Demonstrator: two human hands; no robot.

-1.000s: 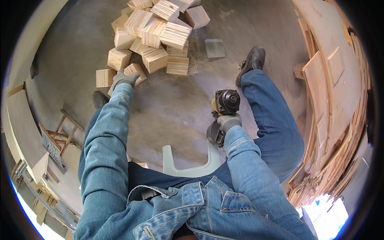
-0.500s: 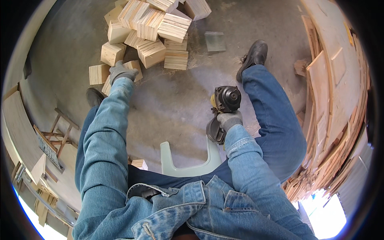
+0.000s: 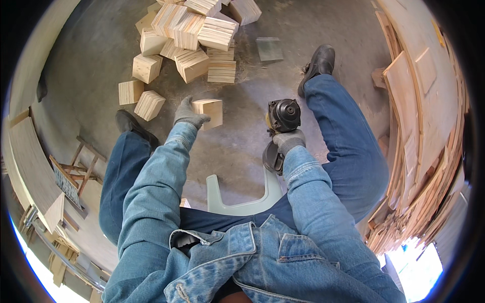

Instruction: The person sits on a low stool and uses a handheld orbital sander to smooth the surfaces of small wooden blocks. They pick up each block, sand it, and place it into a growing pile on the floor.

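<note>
My left hand [image 3: 189,113], in a grey glove, grips a square plywood block [image 3: 209,112] and holds it above the concrete floor in front of me. My right hand [image 3: 289,141], also gloved, holds an angle grinder [image 3: 279,126] with a black motor housing, its disc end pointing down near my right knee. A heap of similar layered wooden blocks [image 3: 194,38] lies ahead on the floor. Two loose blocks [image 3: 140,98] sit left of the held one.
I sit on a pale green plastic stool [image 3: 242,199], legs spread, black shoes [image 3: 317,63] on the floor. Stacked plywood offcuts [image 3: 419,126] line the right side. Boards and a small wooden frame [image 3: 76,166] stand at the left. A flat grey sheet [image 3: 269,49] lies near the heap.
My left hand took a block from beside the heap and drew it back toward me. The right hand with the grinder stayed almost still.
</note>
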